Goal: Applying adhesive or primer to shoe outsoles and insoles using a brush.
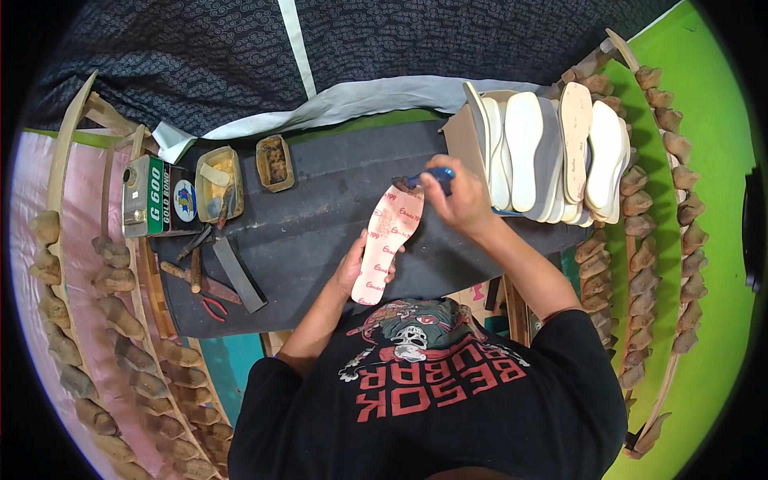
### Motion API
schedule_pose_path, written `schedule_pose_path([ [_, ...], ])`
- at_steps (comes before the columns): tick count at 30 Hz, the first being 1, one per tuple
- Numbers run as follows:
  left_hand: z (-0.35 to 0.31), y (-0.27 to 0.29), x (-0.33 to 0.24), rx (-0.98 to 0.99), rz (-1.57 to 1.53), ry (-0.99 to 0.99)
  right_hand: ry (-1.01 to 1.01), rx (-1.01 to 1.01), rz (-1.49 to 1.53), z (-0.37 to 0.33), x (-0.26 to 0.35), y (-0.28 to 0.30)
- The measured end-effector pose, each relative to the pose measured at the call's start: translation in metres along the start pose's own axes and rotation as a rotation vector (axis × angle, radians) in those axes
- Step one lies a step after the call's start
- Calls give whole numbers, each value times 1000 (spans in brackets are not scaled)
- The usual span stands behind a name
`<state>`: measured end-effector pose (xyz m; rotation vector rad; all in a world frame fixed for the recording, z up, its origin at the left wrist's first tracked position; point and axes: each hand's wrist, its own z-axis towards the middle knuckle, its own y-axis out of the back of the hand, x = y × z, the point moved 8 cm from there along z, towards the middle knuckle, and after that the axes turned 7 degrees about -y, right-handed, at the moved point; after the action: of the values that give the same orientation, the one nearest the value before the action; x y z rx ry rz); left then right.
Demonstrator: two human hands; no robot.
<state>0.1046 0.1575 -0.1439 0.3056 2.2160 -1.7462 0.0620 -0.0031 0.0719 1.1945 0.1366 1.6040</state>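
Observation:
A pinkish insole [382, 250] with red printing is held up at a slant over the dark table, its printed face toward me. My left hand [350, 264] is closed around its lower half, fingers wrapped at both edges. In my right hand [464, 202] is a brush with a blue handle [438, 174]. The brush's dark bristles [406, 183] touch the insole's far end, and my right fingers are closed on the handle.
A cardboard box [462, 146] packed with insoles [524, 128] stands at the right. A glue tin [160, 196] and two stained tubs [218, 186] [276, 162] sit left, near red-handled pliers [214, 309] and a sharpening stone [239, 274]. Racks of wooden shoe lasts [642, 256] flank the table.

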Motion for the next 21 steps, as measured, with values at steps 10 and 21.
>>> schedule_pose_path([
  [10, 2, 9, 3, -150, 94, -34, 233, 262, 120, -55, 52, -40],
  [21, 7, -14, -3, -25, 133, -59, 134, 27, 39, -26, 22, -12],
])
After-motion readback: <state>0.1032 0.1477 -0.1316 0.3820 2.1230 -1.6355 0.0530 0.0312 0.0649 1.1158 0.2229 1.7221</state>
